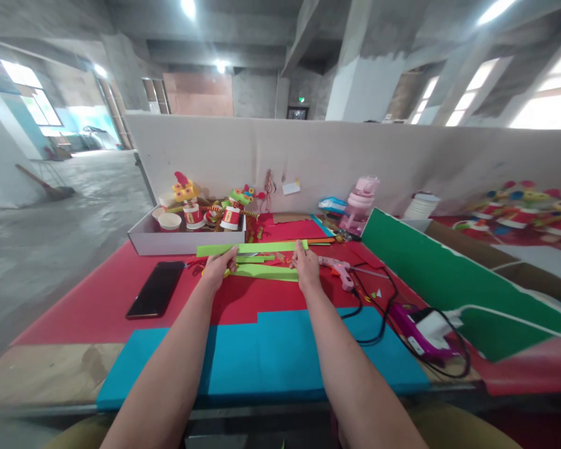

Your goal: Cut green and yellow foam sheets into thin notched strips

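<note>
A long light-green paper strip (pixel 266 248) is stretched level over the table between my two hands. My left hand (pixel 220 267) pinches it near its left end, and my right hand (pixel 306 267) has its right end between thumb and fingers. Just below lies a second green strip (pixel 266 272), its right end beside my right hand; whether that hand touches it I cannot tell. Smaller green pieces (pixel 257 259) show between the two strips. Something yellow, perhaps a scissors handle (pixel 234 269), peeks out beside my left hand. A pink glue gun (pixel 340 272) rests right of my right hand.
A black phone (pixel 156 290) lies at left, before a white box (pixel 187 243) of paper-cup figures. Blue sheets (pixel 262 355) cover the front edge. At right are a purple power strip (pixel 423 333), loose cables and a green panel (pixel 449 280). A pink bottle (pixel 359 202) stands behind.
</note>
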Demonstrator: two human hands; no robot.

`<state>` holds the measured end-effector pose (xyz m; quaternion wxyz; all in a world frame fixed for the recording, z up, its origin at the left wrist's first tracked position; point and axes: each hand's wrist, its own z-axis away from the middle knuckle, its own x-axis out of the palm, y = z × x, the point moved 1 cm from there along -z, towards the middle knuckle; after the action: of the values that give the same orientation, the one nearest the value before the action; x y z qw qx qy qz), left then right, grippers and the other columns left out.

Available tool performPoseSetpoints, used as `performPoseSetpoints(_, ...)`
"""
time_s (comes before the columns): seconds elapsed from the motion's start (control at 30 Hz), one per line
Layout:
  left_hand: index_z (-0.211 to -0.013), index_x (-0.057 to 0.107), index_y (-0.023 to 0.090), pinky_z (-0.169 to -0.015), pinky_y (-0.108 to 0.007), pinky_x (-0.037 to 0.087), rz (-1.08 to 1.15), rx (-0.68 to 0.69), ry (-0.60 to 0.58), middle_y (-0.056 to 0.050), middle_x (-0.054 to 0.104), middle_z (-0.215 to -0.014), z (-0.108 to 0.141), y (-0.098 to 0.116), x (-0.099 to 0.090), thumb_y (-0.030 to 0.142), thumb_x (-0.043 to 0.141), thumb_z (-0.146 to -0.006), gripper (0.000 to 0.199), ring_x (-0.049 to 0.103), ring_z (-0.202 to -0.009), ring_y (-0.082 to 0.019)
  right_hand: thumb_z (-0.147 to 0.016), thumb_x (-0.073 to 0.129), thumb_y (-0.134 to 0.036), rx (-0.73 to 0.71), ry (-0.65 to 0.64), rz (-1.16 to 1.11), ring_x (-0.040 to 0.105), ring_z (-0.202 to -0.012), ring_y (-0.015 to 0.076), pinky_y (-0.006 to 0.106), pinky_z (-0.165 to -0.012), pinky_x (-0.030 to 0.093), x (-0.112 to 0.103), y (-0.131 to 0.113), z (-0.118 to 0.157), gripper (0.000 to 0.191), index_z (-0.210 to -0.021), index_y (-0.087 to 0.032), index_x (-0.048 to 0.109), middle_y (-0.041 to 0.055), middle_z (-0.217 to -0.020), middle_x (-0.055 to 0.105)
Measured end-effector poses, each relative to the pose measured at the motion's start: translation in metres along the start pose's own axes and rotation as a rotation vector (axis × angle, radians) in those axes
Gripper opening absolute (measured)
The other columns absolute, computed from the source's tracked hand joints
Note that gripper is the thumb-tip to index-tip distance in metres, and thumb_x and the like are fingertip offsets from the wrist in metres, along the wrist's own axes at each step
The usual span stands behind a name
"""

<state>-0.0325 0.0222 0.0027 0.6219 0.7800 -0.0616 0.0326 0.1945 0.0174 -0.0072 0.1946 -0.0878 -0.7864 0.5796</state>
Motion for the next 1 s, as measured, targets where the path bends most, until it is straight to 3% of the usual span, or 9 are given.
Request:
performPoseSetpoints(0.47,-0.048,0.047,0.017,-0.047,-0.022,0.038,0.052,-0.001,-0.028,0.003,0.041,-0.039,-0.001,0.000,-0.004,0.045,0.063,-0.074,0.042,0.043,-0.040,-0.008,-0.080,0.049,-0.065,-0.047,0.028,-0.011,0.034,-0.035,0.0075,0.022,-0.038,0.033,-0.004,-0.001,-0.002,0.052,-0.055,-0.021,0.039,-0.0085,-0.041,0.034)
performPoseSetpoints(0.53,-0.049,0.047,0.017,-0.045,-0.023,0.038,0.115,-0.018,0.040,0.004,0.041,-0.038,-0.003,0.001,-0.008,0.043,0.065,-0.071,0.038,0.043,-0.038,-0.009,-0.080,0.049,-0.066,-0.042,0.009,-0.008,0.034,-0.035,0.0075,0.022,-0.038,0.034,-0.005,0.002,-0.004,0.052,-0.055,-0.021,0.039,-0.0083,-0.042,0.035)
performPoseSetpoints(0.73,-0.054,0.050,0.017,-0.041,-0.022,0.035,0.113,0.109,0.475,0.004,0.047,-0.040,-0.006,0.010,-0.018,0.037,0.062,-0.066,0.027,0.043,-0.036,-0.009,-0.085,0.043,-0.063,-0.086,-0.019,0.190,0.040,-0.037,0.0104,0.023,-0.040,0.032,-0.007,0.010,0.001,0.050,-0.056,-0.022,0.040,-0.0067,-0.041,0.036)
performPoseSetpoints(0.8,-0.057,0.052,0.016,-0.041,-0.021,0.036,0.106,0.111,0.533,0.004,0.050,-0.042,-0.003,0.016,-0.017,0.037,0.062,-0.066,0.025,0.045,-0.036,-0.009,-0.087,0.040,-0.061,-0.118,0.007,0.300,0.043,-0.039,0.0117,0.023,-0.041,0.032,-0.007,0.007,0.006,0.049,-0.056,-0.022,0.040,-0.0054,-0.043,0.038)
performPoseSetpoints(0.87,-0.059,0.054,0.015,-0.041,-0.021,0.036,0.082,0.042,0.479,0.002,0.053,-0.043,0.003,0.023,-0.017,0.036,0.064,-0.064,0.023,0.046,-0.037,-0.009,-0.088,0.038,-0.059,-0.121,0.014,0.380,0.045,-0.040,0.0127,0.024,-0.041,0.032,-0.010,0.002,0.010,0.049,-0.056,-0.022,0.039,-0.0047,-0.044,0.040)
performPoseSetpoints(1.0,-0.058,0.060,0.011,-0.038,-0.021,0.034,-0.101,-0.157,0.120,-0.004,0.059,-0.048,0.021,0.041,-0.029,0.036,0.068,-0.064,0.027,0.045,-0.036,-0.009,-0.089,0.038,-0.056,-0.164,-0.173,0.507,0.050,-0.042,0.0136,0.024,-0.045,0.034,-0.027,-0.014,0.013,0.046,-0.059,-0.021,0.043,-0.0038,-0.045,0.044)
